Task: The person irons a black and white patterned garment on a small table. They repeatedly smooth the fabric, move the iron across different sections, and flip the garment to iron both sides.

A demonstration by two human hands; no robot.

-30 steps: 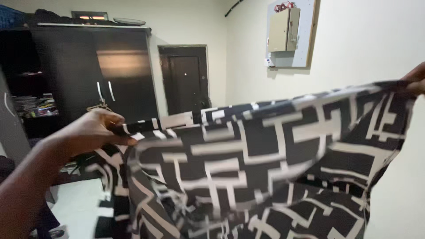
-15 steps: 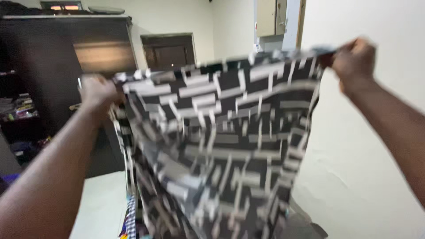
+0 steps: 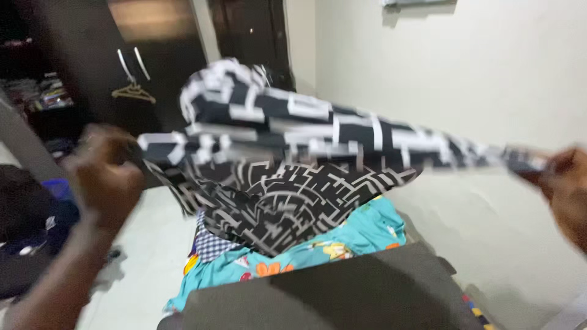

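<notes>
Between both hands, up in the air, a black & white patterned cloth [image 3: 318, 131] is stretched out. Left hand [image 3: 107, 177] is clenched on its left edge, right hand [image 3: 565, 183] pinches the right corner w/ fingers; both blurred. Below lies a teal printed cloth [image 3: 361, 235] on a dark grey surface [image 3: 342, 293]. Dark wardrobe [image 3: 153, 49] w/ a hanger [image 3: 133, 93] behind.

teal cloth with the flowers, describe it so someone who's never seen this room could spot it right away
Start at the dark grey surface along the bottom of the head view. Just behind its far edge lies the teal cloth, under the black-and-white patterned fabric stretched between the left hand and right hand. It alone is bright turquoise with orange and yellow flowers; the checked cloth beside it is blue-white.
</notes>
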